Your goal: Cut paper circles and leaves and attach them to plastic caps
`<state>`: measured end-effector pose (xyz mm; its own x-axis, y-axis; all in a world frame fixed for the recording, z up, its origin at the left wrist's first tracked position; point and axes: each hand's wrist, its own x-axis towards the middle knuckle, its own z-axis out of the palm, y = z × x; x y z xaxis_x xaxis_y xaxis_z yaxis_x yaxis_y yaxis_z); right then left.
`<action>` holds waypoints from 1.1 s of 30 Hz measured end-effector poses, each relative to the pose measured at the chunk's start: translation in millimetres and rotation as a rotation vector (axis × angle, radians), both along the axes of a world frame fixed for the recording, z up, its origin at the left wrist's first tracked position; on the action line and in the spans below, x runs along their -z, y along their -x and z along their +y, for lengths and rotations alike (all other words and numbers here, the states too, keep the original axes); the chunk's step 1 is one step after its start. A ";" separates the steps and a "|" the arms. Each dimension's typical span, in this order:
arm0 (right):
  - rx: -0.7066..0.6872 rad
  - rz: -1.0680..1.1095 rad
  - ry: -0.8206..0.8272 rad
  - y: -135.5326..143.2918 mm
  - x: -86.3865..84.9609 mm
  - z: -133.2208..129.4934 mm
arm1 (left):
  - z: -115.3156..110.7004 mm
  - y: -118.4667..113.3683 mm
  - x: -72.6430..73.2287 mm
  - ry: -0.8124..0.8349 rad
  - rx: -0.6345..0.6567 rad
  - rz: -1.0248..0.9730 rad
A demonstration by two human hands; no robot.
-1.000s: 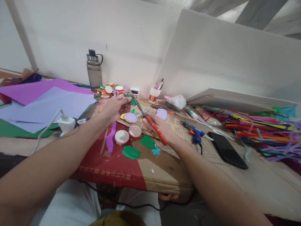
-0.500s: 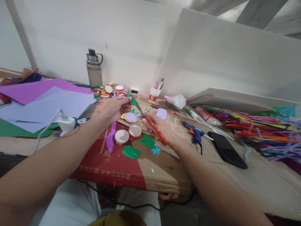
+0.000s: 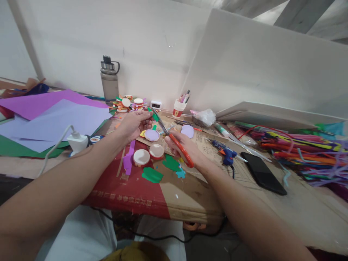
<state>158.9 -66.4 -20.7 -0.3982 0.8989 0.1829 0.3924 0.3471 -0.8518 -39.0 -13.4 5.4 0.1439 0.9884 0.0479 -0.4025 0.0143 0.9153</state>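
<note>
My left hand (image 3: 138, 124) pinches a small strip of green paper (image 3: 154, 115) in front of me. Wrapped round the orange handles of a pair of scissors (image 3: 179, 149) is my right hand (image 3: 182, 141). The metal blades reach up to the green strip and lie against it; whether they cut into it I cannot tell. Below the hands, two white round lids (image 3: 141, 157) rest on the cardboard. Near them are green paper cut-outs (image 3: 152, 175), a blue paper shape (image 3: 180, 173) and a purple strip (image 3: 127, 163). A lilac disc (image 3: 152, 135) lies just under my left hand.
Purple and lilac sheets (image 3: 70, 119) spread at the left beside a white plug (image 3: 77, 140). A water bottle (image 3: 110, 81) and a cup of pens (image 3: 178, 108) stand at the back. Rightward lie a blue glue gun (image 3: 227, 156), a phone (image 3: 262, 173) and colourful pipe cleaners (image 3: 307, 152).
Almost nothing differs. Both hands keep their hold on the green paper and the scissors, and the whole view has shifted very slightly.
</note>
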 end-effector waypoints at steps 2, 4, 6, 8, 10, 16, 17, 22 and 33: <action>0.004 0.021 0.013 0.8 -0.8 -2.2 | -0.4 -0.1 -0.6 0.004 -0.004 0.007; 0.010 0.029 0.021 1.2 -0.6 -3.6 | -0.6 0.1 -0.5 0.006 -0.008 0.010; 0.019 0.033 0.024 1.2 0.1 -4.2 | -0.7 0.4 -0.1 0.006 -0.008 0.009; 0.025 0.037 0.024 1.0 0.6 -4.2 | -0.5 0.8 0.2 0.006 -0.006 0.010; 0.027 0.039 0.029 0.8 0.7 -4.0 | -0.2 1.0 0.4 0.008 -0.009 0.013; 0.035 0.056 0.102 2.1 0.0 -5.7 | 1.2 1.3 1.6 0.016 -0.009 0.013; 0.042 0.059 0.118 2.6 -0.4 -6.6 | 1.2 1.4 1.8 0.016 -0.007 0.011; 0.065 0.039 0.133 5.9 -2.5 -11.1 | 1.5 2.2 3.0 0.016 0.010 0.008; 0.108 0.041 0.124 8.7 0.9 -12.9 | 3.6 2.2 5.7 0.064 0.020 -0.014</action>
